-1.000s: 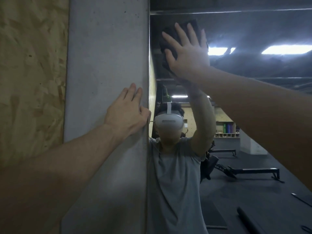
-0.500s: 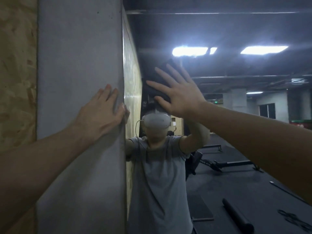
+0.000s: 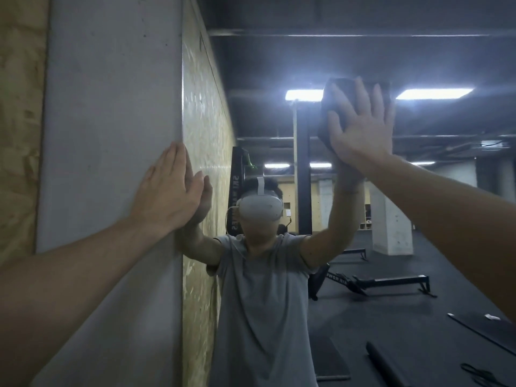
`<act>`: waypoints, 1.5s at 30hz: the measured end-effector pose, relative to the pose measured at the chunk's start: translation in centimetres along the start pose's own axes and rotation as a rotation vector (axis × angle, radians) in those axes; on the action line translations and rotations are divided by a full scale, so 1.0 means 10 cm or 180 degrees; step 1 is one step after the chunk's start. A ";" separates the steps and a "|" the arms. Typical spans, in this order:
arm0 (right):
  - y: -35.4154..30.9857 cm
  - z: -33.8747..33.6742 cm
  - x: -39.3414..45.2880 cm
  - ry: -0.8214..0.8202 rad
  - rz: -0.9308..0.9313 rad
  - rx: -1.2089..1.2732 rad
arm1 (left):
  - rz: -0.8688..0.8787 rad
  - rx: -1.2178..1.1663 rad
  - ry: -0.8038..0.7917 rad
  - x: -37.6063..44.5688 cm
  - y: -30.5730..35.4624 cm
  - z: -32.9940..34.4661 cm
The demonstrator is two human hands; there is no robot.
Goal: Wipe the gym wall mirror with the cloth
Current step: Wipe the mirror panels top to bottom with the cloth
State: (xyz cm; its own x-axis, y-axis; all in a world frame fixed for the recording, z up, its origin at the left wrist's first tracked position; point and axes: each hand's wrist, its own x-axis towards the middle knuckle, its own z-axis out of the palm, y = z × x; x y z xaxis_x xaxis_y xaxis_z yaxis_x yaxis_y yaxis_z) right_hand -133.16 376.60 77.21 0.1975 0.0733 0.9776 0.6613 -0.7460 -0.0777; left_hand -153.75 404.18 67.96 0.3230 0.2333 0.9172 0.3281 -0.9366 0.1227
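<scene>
right hand fingers straight, pressing cloth on mirror — left hand flat, empty, on pillar.

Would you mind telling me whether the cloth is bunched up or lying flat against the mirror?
Flat: the right hand presses the cloth on the mirror.

cloth: dark, folded into a pad, flat against the glass under the right hand, edges showing above and left of its fingers | mirror: upright wall panel, left edge by the left hand
</scene>
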 end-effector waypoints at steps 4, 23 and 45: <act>-0.44 0.08 0.20 0.0127 0.0223 0.0117 | 0.0008 0.0123 0.0025 -0.01 -0.02 0.04; -0.02 -0.06 0.33 0.0015 -0.0271 -0.0059 | -0.0016 0.0119 0.0179 0.03 -0.04 0.02; -1.38 0.54 -1.01 -0.0510 -0.2085 -0.0356 | -0.0075 -0.0015 -0.0230 -0.04 -0.05 -0.05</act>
State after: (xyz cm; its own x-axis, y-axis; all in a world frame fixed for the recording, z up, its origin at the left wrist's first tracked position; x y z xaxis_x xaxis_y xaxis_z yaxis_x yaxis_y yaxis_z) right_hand -140.41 389.73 67.39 -0.1078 0.6236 0.7743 0.6038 -0.5777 0.5493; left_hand -154.45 404.43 67.74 0.3786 0.2733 0.8843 0.3322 -0.9319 0.1458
